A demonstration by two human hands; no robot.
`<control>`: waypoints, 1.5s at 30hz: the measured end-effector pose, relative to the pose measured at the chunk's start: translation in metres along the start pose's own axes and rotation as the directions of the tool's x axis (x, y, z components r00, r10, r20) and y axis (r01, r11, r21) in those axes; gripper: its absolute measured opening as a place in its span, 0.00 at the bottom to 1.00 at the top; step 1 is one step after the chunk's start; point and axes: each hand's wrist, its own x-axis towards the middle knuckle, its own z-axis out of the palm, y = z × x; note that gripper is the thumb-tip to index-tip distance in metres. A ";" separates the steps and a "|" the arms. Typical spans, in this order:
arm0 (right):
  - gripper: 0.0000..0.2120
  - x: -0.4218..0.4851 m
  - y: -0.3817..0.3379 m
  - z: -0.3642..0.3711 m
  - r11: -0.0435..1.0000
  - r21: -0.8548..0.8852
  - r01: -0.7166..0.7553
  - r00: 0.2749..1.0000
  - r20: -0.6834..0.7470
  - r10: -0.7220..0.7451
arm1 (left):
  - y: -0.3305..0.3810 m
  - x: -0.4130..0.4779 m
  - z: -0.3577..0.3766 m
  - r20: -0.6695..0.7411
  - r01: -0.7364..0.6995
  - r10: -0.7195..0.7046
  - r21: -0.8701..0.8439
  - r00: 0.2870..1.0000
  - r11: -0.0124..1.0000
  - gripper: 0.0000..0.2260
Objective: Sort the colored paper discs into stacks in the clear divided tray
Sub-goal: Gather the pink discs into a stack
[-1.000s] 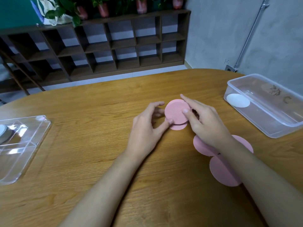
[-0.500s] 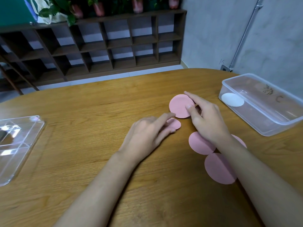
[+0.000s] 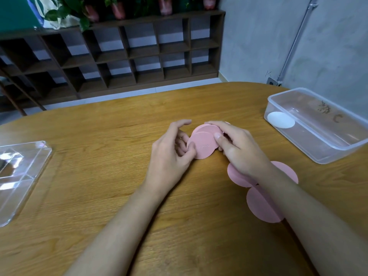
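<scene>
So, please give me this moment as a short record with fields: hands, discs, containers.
left hand: pinches the held pink discs, thumb on the front
right hand: grips the same discs from the other side
loose pink discs: three flat on the table, partly under the right forearm
divided tray: far left, no pink disc in its visible part
clear tub: far right, holds one white disc

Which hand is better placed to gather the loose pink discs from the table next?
Probably right: the right hand sits directly beside the loose pink discs; the left hand lies beyond the held stack.
</scene>
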 end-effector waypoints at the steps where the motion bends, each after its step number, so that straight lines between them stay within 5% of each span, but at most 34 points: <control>1: 0.18 0.000 0.000 0.000 1.000 0.012 0.003 1.000 0.014 -0.003 | -0.001 0.000 0.000 -0.007 0.037 -0.037 -0.035 0.999 0.999 0.20; 10: 0.21 -0.003 -0.006 0.004 1.000 -0.012 -0.019 0.996 0.084 0.020 | -0.007 0.002 0.003 0.014 0.196 -0.195 -0.124 0.981 0.973 0.12; 16: 0.29 -0.002 -0.002 0.003 0.987 -0.152 0.049 0.992 0.121 -0.030 | -0.005 0.001 0.002 -0.013 0.148 -0.150 -0.075 0.989 0.986 0.08; 20: 0.22 -0.005 -0.005 0.002 0.991 -0.122 0.062 0.995 0.085 -0.052 | -0.004 0.000 0.002 -0.014 0.080 -0.081 -0.022 0.997 0.997 0.08; 28: 0.17 -0.015 0.015 -0.041 0.990 -0.128 -0.062 0.995 -0.079 0.052 | -0.006 0.014 0.018 0.229 0.017 -0.041 0.107 0.973 0.994 0.24; 36: 0.18 -0.021 0.041 -0.058 0.976 -0.150 -0.158 0.974 -0.187 0.129 | -0.003 0.039 0.054 0.363 -0.021 -0.073 0.249 0.929 0.968 0.30; 45: 0.28 -0.018 0.040 -0.056 0.977 -0.130 -0.170 0.974 -0.174 0.147 | -0.006 0.048 0.070 0.351 -0.087 -0.028 0.307 0.936 0.948 0.29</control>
